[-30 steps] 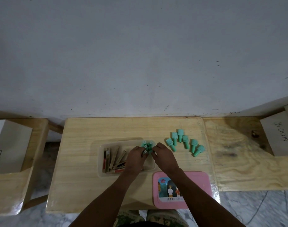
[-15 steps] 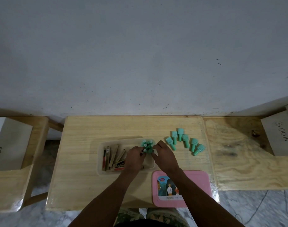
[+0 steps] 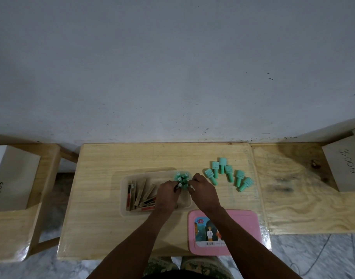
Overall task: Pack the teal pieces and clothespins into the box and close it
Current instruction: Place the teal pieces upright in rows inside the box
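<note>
A clear plastic box (image 3: 124, 198) sits on the wooden table (image 3: 104, 164). Several wooden clothespins (image 3: 140, 193) lie in its left half. A cluster of teal pieces (image 3: 181, 179) stands upright in its far right corner. My left hand (image 3: 166, 195) and my right hand (image 3: 202, 191) are both over the box, fingertips pinching the cluster from either side. Several more teal pieces (image 3: 228, 174) lie in an arc on the table to the right of the box. The pink lid (image 3: 241, 232) lies near the front edge, partly under my right forearm.
A second wooden table (image 3: 305, 198) adjoins on the right, with a grey block (image 3: 342, 168) marked in pen at its far corner. A white block (image 3: 9, 178) sits on a wooden stand at the left. The wall runs directly behind.
Both hands stay at the teal cluster in the box; only small finger movement shows. The loose teal pieces and lid have not moved.
</note>
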